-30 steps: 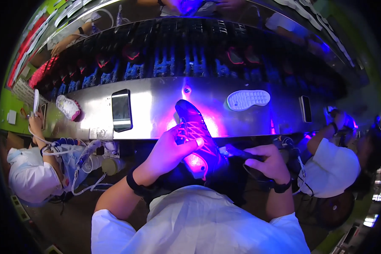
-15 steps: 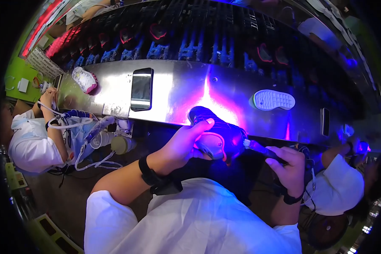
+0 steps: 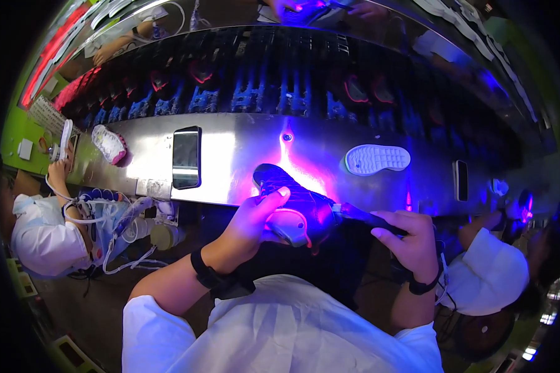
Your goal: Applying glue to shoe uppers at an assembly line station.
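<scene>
My left hand (image 3: pixel 246 221) is closed round a dark laced shoe upper (image 3: pixel 300 194), with the thumb pressed on its side. The toe points to the far left, over the metal table edge. A pale, rounded plate with a glowing pink-red outline (image 3: pixel 287 225) shows on the shoe's near side. In my right hand (image 3: pixel 414 239) is a dark-handled brush (image 3: pixel 368 217), pinched between thumb and fingers. Its pale bristles meet the right end of the shoe, lit blue-violet; whether they press on it is hard to tell.
On the metal table (image 3: pixel 230 137) lie a black phone (image 3: pixel 187 157), a white sole (image 3: pixel 377 160), a white-and-pink shoe (image 3: pixel 109 145) and another phone (image 3: pixel 460 180). Beyond runs a dark slatted conveyor (image 3: pixel 261 74) carrying several shoe parts. Co-workers sit left (image 3: pixel 50 233) and right (image 3: pixel 488 273).
The whole view has shifted, so table things appear lower and farther left. Both hands keep hold of the shoe and brush. At left, a co-worker's hand now has a white strip-like piece beside it.
</scene>
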Demonstrator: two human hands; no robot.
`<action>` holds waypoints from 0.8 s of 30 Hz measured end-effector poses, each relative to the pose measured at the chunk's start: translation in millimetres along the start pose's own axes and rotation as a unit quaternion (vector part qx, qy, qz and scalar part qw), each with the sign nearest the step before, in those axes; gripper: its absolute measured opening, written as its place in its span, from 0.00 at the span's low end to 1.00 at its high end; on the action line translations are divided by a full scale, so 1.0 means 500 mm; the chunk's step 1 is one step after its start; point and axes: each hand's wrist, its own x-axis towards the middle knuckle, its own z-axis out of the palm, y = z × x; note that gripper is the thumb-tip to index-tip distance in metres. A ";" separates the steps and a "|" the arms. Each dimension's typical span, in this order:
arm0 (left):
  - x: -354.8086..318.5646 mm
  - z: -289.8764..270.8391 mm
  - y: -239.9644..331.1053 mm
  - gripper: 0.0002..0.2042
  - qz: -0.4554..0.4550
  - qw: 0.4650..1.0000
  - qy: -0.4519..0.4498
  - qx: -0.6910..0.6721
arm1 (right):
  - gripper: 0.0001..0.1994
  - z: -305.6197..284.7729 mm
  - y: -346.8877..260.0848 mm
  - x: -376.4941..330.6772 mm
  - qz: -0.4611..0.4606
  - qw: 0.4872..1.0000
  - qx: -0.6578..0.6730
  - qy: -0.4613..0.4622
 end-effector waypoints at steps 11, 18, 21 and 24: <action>0.007 -0.057 -0.065 0.23 -0.168 0.917 -0.102 -0.347 | 0.19 0.027 -0.005 0.007 -0.054 0.997 -0.005 0.046; -0.020 -0.057 -0.063 0.29 -0.279 0.795 -0.174 -0.509 | 0.20 0.047 -0.026 0.019 -0.081 0.995 -0.020 0.061; -0.027 -0.051 -0.062 0.31 -0.301 0.737 -0.223 -0.563 | 0.21 0.061 -0.019 0.026 -0.096 0.993 -0.016 0.067; -0.034 -0.045 -0.070 0.32 -0.302 0.702 -0.268 -0.587 | 0.22 0.089 -0.009 0.015 -0.092 0.993 -0.008 0.072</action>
